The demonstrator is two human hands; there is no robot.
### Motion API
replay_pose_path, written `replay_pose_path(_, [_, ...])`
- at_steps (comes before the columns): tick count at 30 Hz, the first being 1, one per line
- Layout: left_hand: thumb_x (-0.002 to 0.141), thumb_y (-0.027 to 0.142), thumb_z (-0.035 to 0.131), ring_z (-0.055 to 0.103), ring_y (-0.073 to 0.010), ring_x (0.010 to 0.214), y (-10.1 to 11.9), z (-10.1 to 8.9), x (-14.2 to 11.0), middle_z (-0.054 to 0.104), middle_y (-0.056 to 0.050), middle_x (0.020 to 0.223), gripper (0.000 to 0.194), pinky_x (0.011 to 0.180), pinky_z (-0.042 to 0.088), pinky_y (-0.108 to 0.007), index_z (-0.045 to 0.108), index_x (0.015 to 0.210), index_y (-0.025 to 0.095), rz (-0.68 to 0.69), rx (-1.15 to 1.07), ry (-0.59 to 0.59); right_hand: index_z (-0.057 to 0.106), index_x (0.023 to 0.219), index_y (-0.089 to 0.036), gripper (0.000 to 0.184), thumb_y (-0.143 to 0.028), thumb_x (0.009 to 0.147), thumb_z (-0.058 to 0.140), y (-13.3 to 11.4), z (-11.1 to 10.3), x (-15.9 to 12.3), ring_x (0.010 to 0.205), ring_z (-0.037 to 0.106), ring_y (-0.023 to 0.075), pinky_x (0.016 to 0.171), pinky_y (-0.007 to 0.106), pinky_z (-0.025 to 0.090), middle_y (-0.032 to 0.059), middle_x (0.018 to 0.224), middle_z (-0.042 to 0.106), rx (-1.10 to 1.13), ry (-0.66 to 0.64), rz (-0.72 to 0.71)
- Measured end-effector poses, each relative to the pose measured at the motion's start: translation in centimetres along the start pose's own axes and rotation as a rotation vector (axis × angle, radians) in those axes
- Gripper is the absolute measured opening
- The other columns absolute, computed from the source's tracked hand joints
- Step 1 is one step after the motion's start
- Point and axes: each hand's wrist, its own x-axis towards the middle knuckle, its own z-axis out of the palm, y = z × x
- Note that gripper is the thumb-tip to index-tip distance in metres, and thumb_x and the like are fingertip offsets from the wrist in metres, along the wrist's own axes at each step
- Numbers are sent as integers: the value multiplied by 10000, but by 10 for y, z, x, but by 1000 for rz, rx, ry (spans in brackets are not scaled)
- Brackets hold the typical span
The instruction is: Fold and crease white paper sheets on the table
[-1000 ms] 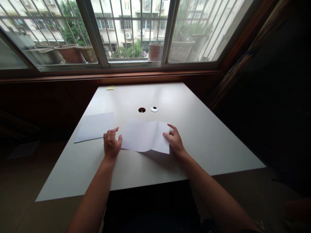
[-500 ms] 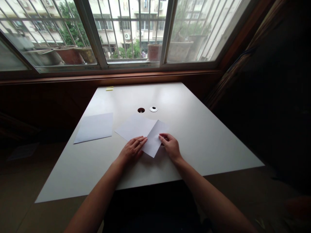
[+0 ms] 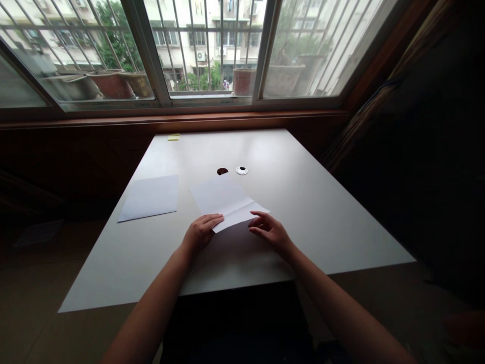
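A white sheet of paper (image 3: 222, 193) with a crease across it lies on the white table (image 3: 322, 237). Its near flap tilts up off the tabletop. My left hand (image 3: 202, 228) grips the flap's left corner, fingers on top and thumb hidden beneath. At the flap's right end is my right hand (image 3: 272, 230), thumb and fingers apart, with the fingertips by the paper's near edge; whether they touch it I cannot tell.
A stack of white paper (image 3: 149, 198) lies to the left on the table. Beyond the sheet are a round hole (image 3: 222, 171) and a white ring-shaped cover (image 3: 241, 171). Yellow tape (image 3: 173, 137) marks the far left edge, below a barred window (image 3: 204, 50).
The sheet has turned, so its creased flap now faces me. My right hand has loosened from the paper, its fingers parting. The left hand keeps hold of the corner.
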Motion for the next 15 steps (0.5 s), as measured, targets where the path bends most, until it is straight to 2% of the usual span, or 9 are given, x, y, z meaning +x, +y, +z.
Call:
replay_pose_path(3, [875, 109, 538, 641, -231, 1166, -5, -4, -1, 689, -53, 1240, 431, 1030, 517, -428, 677, 1246, 279, -17, -99, 31, 581, 1317, -309, 589, -396, 775, 793, 13, -28, 3, 786, 646, 190, 736, 383, 580, 24, 915, 656, -181, 34, -146])
replay_pose_path(6, [950, 249, 560, 665, -225, 1127, -4, -10, -1, 707, -62, 1205, 289, 1002, 532, -381, 700, 1204, 255, -72, -187, 35, 572, 1340, -321, 592, -408, 791, 779, 25, -52, 7, 915, 621, 222, 762, 405, 586, 78, 1098, 591, -396, 109, -260])
replay_pose_path(9, [966, 346, 564, 675, -239, 1108, 0, -17, -1, 717, -68, 1181, 276, 981, 541, -379, 720, 1168, 240, -156, -267, -4, 522, 1391, -342, 641, -445, 805, 761, 30, -63, 12, 1075, 588, 268, 833, 454, 588, 109, 1277, 518, -488, 152, -306])
replay_pose_path(11, [963, 387, 567, 678, -255, 1103, 3, -22, -1, 720, -80, 1171, 291, 981, 541, -392, 736, 1135, 225, -204, -315, -35, 513, 1401, -354, 639, -470, 817, 746, 29, -62, 15, 1190, 544, 297, 910, 494, 567, 107, 1354, 500, -506, 111, -325])
replay_pose_path(15, [946, 422, 588, 677, -274, 1103, 5, -26, -1, 721, -103, 1163, 307, 980, 538, -417, 752, 1092, 207, -253, -376, -59, 644, 1286, -343, 461, -495, 855, 703, 21, -49, 23, 1229, 541, 302, 1044, 539, 483, 94, 1303, 602, -521, -124, -391])
